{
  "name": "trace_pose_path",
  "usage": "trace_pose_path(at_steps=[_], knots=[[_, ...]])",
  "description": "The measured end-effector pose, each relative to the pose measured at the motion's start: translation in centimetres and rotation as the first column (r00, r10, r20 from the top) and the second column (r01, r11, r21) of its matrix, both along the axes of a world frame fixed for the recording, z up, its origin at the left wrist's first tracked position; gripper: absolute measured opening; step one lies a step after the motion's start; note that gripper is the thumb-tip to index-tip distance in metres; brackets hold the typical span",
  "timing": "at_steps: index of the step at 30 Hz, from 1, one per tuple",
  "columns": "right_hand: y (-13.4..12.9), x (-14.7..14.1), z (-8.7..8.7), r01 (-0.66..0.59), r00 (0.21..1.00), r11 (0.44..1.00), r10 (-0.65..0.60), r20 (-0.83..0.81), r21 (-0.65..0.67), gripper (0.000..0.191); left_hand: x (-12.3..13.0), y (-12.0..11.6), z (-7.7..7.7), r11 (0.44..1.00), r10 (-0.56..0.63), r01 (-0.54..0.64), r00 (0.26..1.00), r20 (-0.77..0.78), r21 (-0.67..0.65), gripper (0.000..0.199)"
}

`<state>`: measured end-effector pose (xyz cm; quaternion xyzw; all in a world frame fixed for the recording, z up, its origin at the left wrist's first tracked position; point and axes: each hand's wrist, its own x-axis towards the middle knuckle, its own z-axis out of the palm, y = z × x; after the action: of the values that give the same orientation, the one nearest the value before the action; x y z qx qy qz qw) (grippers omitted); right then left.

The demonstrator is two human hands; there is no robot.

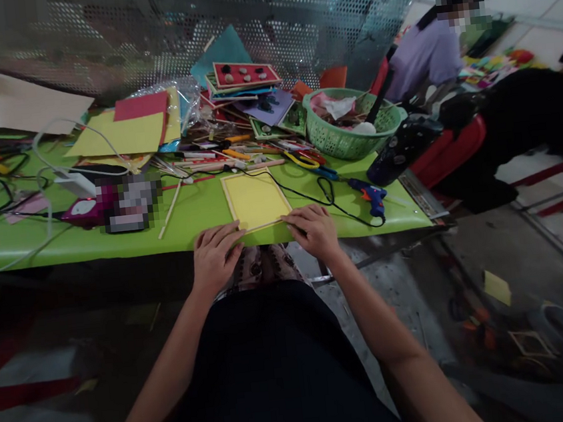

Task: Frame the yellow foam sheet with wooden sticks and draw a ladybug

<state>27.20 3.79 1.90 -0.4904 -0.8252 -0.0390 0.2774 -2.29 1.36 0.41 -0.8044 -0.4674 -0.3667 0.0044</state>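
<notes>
A yellow card [256, 199] edged with thin pale sticks lies at the front edge of the green table. Along its near side runs a thin wooden stick [263, 226]. My left hand [216, 255] is closed at the stick's left end, its fingertips on the card's near left corner. At the opposite end, my right hand [315, 231] pinches the stick near the right corner. My fingers partly hide both corners. To the right lies a blue glue gun [371, 196], its black cord trailing behind the card. A loose stick [169, 209] rests to the left.
Yellow-handled scissors [301, 160] and a green basket [354, 137] of scraps are behind on the right. A dark bottle [400, 148] leans near the right edge. Coloured paper [117, 134], a purple power socket [85, 210] and cables occupy the left. Two people sit at right.
</notes>
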Motion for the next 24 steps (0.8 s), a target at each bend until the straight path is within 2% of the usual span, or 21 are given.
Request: trace_pose_path(at_steps=[8, 16, 24], knots=[[0.0, 0.0, -0.2, 0.008, 0.999, 0.999, -0.007, -0.042, 0.035, 0.027, 0.4, -1.2, -0.1, 0.998, -0.007, 0.006, 1.0, 0.014, 0.061, 0.028], [-0.1, -0.1, -0.2, -0.034, 0.999, 0.999, 0.033, 0.029, 0.004, 0.032, 0.7, -1.0, -0.7, 0.997, 0.022, -0.019, 0.999, -0.031, 0.077, 0.031], [-0.2, -0.4, 0.2, -0.037, 0.999, 0.999, 0.037, 0.019, 0.009, 0.034, 0.6, -1.1, -0.2, 1.0, 0.014, -0.014, 0.999, 0.044, -0.005, 0.031]])
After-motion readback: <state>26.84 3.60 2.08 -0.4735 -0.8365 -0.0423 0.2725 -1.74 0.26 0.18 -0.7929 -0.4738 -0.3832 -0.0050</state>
